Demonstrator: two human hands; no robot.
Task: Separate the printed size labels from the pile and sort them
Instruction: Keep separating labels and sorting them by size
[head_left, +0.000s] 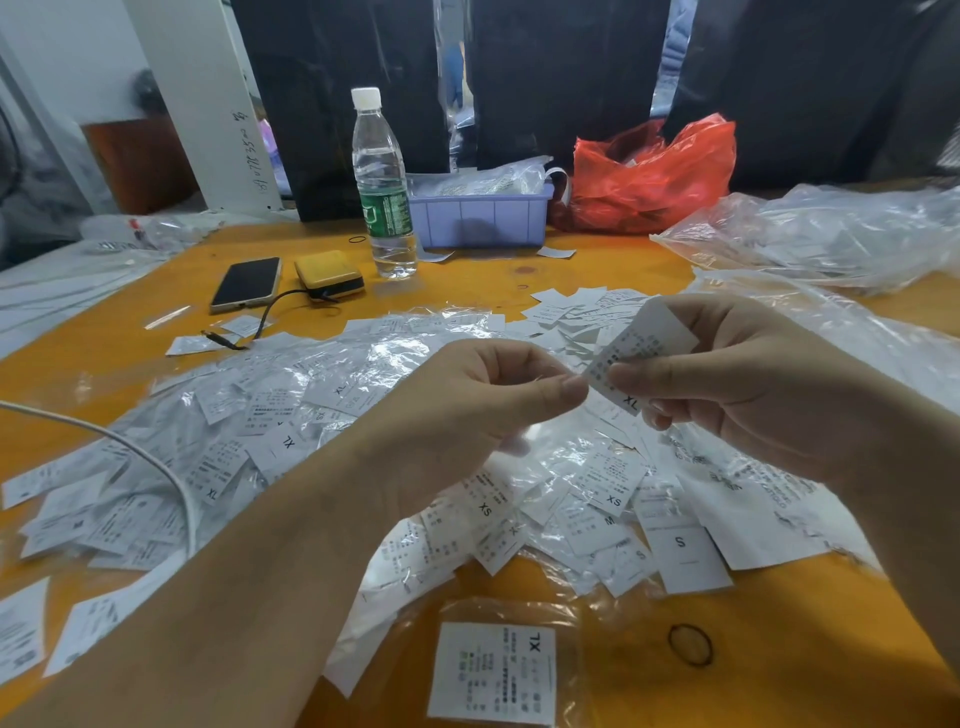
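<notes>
Orange tabletop (545, 270), seen from the head view, carried a broad pile of printed size labels (291, 431), many in clear plastic sleeves, spread across its middle from the left edge to the right. Legible sizes in the pile included XL, XS, M and S. Both hands were raised above the pile. Right hand (737, 384): grip closed on a single XL label (636, 353), thumb and fingers pinching its lower part, the label tilted with its blank end uppermost. Left hand (498, 395): fingers curled, thumb tip touching the lower left edge of the same label; whether it truly pinched the label could not be told. A separate XL label in a sleeve (493, 673) lay alone at the near edge, apart from the pile, with a black rubber band (690, 644) just to its right. A large S label (685, 556) sat at the pile's near right margin. A smaller scatter of labels (571, 306) lay beyond the hands. Further back stood a water bottle (384, 182) with a white cap and green wrapper, upright, just beside a lilac plastic bin (483, 213) holding bagged items. A red plastic bag (654, 176) sat to the right of the bin, and clear plastic bags (831, 234) lay at far right. A phone (247, 283) lay face up left of a yellow-topped device (330, 273) with a black cable. A white cable (156, 462) crossed the pile at left.
</notes>
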